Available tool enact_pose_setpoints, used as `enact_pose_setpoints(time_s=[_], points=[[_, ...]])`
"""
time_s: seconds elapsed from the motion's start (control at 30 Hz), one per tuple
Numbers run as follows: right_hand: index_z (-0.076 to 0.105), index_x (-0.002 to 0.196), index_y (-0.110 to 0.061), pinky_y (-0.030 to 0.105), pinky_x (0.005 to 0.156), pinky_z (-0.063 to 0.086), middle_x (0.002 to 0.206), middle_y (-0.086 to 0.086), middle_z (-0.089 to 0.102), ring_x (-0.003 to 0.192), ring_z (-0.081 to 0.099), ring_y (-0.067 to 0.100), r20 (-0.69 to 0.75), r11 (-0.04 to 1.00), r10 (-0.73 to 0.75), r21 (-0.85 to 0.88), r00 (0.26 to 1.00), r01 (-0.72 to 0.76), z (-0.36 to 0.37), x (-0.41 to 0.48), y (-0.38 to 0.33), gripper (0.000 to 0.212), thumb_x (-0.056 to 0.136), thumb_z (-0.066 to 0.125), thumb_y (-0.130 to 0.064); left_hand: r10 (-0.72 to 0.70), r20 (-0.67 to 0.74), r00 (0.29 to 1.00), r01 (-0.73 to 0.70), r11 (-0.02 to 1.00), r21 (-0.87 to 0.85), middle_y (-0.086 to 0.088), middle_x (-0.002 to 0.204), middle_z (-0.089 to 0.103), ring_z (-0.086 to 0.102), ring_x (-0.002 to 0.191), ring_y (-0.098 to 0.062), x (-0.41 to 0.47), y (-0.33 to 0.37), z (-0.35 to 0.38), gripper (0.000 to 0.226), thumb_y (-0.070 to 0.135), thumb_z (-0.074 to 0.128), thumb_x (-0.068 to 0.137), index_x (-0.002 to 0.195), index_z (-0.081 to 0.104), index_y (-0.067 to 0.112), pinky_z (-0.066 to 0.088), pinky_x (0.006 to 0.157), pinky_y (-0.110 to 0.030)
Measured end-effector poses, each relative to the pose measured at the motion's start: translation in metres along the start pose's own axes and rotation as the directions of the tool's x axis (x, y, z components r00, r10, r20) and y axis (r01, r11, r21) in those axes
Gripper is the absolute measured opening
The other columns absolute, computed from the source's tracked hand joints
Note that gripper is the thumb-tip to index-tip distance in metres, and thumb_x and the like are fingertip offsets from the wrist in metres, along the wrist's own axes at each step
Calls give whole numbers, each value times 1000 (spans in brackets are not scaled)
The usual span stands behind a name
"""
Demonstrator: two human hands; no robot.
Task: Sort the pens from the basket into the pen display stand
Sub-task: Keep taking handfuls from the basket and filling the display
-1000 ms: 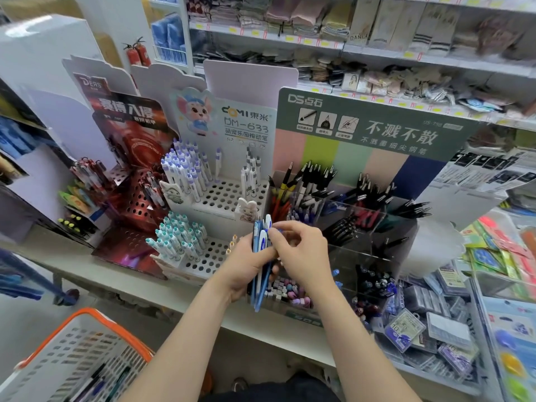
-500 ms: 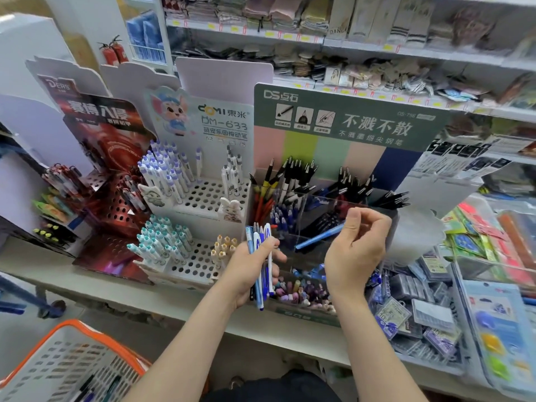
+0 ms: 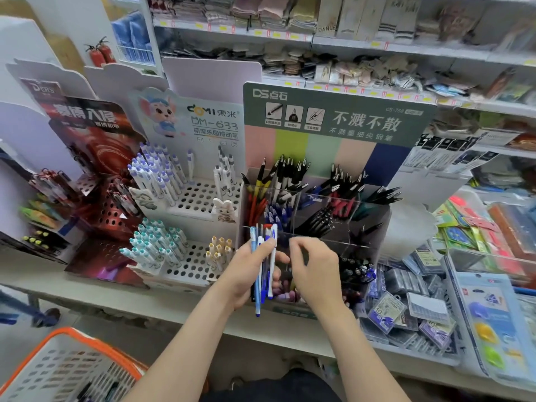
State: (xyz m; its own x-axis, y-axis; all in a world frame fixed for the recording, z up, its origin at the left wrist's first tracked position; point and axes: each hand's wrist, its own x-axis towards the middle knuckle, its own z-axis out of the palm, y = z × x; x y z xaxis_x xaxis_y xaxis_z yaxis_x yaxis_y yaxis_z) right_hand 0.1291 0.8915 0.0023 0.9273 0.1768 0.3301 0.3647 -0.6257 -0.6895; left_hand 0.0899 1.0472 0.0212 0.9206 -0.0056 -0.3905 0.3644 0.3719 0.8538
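Note:
My left hand (image 3: 245, 275) grips a bundle of several blue and white pens (image 3: 271, 275), held upright in front of the clear compartmented pen display stand (image 3: 359, 227). That stand has a green header and holds several black, red and blue pens. My right hand (image 3: 316, 271) hovers just right of the bundle with its fingers loosely curled towards it and nothing visible in them; the hand is motion-blurred. The orange-rimmed white basket (image 3: 95, 342) sits at the bottom left, with a few pens lying in it.
A white perforated pen stand (image 3: 200, 201) and a red one (image 3: 111, 211) stand left of the clear stand on the shelf (image 3: 179, 311). Small boxed stationery (image 3: 406, 309) and blister packs (image 3: 490, 320) fill the right side. Shelves of textiles run behind.
My right hand held a blue pen over the stand's compartments half a second ago; it has come back down beside the bundle without the pen. My left hand kept its grip.

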Motion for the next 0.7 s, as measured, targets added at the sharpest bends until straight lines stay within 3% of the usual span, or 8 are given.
enact_pose_setpoints(time_s=[0.07,0.1,0.23,0.33,0.4,0.47,0.57,0.7], points=[[78,105,-22,17,79,51,92,-14,76,85,69,2,27,973,119,195,993,-122,-6,8,-24,16,106,62,-23,26,30,999,-27,999,26,-15,91,69,58,60,-22,-2,1,-2,30,34,59,109,109,62,5,52,54,-34],[77,107,-26,17,76,53,89,-13,77,80,71,2,72,945,174,269,982,-187,-6,13,-32,14,106,64,-26,35,53,998,-37,999,27,-13,87,67,58,59,-22,-5,2,-3,29,34,59,108,107,62,5,52,52,-33],[77,103,-31,46,76,64,86,-9,78,75,73,13,141,882,238,383,961,-275,0,23,-45,10,99,68,-29,66,66,996,-68,997,28,-13,81,67,63,59,-23,-13,5,-9,31,33,56,109,105,63,3,56,51,-32],[70,113,-22,28,75,55,87,-10,71,80,67,6,-150,876,239,460,959,-146,-4,26,-60,12,109,59,-20,74,-84,994,-70,996,55,-12,81,69,67,60,-26,-13,6,-20,33,37,57,108,107,58,4,60,52,-36],[65,119,-15,20,72,49,90,-8,67,80,64,9,-344,880,213,474,915,-27,-8,27,-70,13,112,54,-17,79,-187,979,-69,996,59,-9,75,64,58,52,-23,-12,9,-31,37,43,57,108,102,52,6,51,46,-33],[64,122,-11,21,74,50,96,-3,67,84,64,12,-405,921,109,385,908,61,-4,27,-71,14,112,56,-15,64,-246,967,-64,998,7,-5,70,56,44,47,-17,-13,12,-41,40,48,54,108,100,52,9,40,42,-27],[69,121,-8,26,82,56,105,-1,70,93,67,11,-300,959,-51,252,953,130,16,23,-63,15,107,64,-11,15,-252,968,-49,990,-129,-4,70,52,37,47,-15,-14,13,-51,34,45,55,109,104,54,12,33,40,-24],[71,118,-15,34,79,59,99,-5,74,87,69,10,-28,979,-166,113,986,168,47,9,-49,18,100,73,-12,-35,-201,979,-3,983,-185,-4,72,55,36,46,-13,-19,12,-53,11,23,50,108,106,50,12,32,39,-24]])
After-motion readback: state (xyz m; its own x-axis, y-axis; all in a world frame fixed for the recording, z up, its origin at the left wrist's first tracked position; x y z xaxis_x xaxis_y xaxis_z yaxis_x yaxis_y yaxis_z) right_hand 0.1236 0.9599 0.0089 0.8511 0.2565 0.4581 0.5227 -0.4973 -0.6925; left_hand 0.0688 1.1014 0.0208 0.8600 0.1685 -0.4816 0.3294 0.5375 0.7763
